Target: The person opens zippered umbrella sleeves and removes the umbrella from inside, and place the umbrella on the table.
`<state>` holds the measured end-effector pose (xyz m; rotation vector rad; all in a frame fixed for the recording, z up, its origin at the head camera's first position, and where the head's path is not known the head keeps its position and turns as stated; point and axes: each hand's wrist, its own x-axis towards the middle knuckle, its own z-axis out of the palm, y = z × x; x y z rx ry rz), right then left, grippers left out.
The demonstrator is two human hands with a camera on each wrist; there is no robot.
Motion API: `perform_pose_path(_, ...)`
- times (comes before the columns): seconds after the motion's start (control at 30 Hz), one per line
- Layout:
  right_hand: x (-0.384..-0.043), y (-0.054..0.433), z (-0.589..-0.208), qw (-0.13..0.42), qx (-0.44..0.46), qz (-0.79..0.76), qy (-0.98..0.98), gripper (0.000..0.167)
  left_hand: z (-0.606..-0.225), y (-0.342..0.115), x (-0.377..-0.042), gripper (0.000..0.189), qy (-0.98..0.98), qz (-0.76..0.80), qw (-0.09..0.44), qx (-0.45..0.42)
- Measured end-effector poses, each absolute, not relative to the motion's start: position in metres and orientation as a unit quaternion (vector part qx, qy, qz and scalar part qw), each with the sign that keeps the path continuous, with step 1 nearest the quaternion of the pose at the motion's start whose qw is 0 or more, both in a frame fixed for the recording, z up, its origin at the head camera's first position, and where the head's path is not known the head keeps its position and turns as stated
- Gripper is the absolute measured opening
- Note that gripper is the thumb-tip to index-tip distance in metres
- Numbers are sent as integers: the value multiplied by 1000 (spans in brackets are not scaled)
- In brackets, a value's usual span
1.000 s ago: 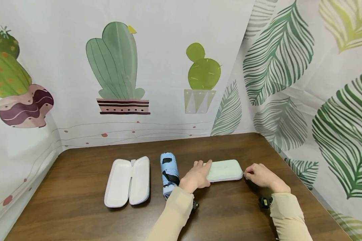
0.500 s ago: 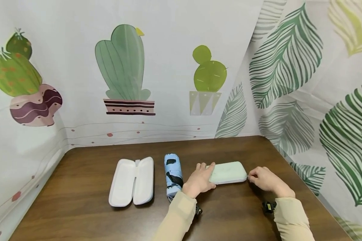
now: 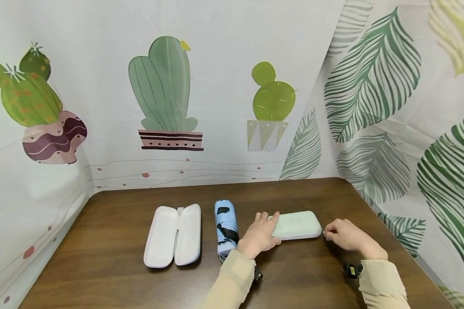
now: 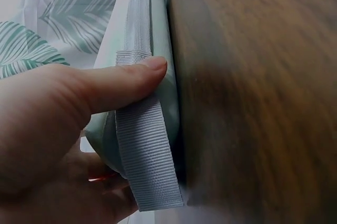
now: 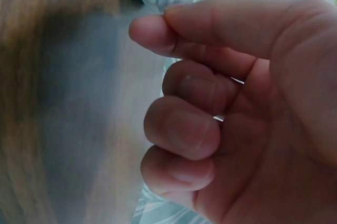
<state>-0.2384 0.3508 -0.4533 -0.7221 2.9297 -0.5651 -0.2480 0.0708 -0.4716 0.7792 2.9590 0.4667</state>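
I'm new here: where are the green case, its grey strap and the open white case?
Green case [image 3: 297, 224], head view: top face.
Grey strap [image 4: 149, 162], left wrist view: lower part.
Open white case [image 3: 161, 237], head view: left half's inside.

Closed case [image 3: 297, 225] at 4–5 o'clock pale mint, zip [image 4: 139, 21] and ribbed strap [image 4: 149, 155] grey; roll [image 3: 226, 219] at 6 blue, black bands [image 3: 230, 234]; open case [image 3: 160, 240] at 7 white inside. Tabletop [image 3: 301, 279] brown, wood-grained; backdrop [image 3: 220, 86] white, green cactus print [image 3: 166, 90] at 10, leaf print [image 3: 375, 77] at 2.

text: none legible | labels, brands: none legible | numbers: none legible | signs: none legible
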Motion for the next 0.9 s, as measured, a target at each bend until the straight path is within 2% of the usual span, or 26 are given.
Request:
perform_pose_path(0.63,-238,352,-450,34,-248,-183,951,24,-473,72,-245,78,958,156,-1,241)
perform_pose_path(0.9,-237,345,-450,24,-262,-188,946,30,-474,75,-245,78,962,155,-5,226)
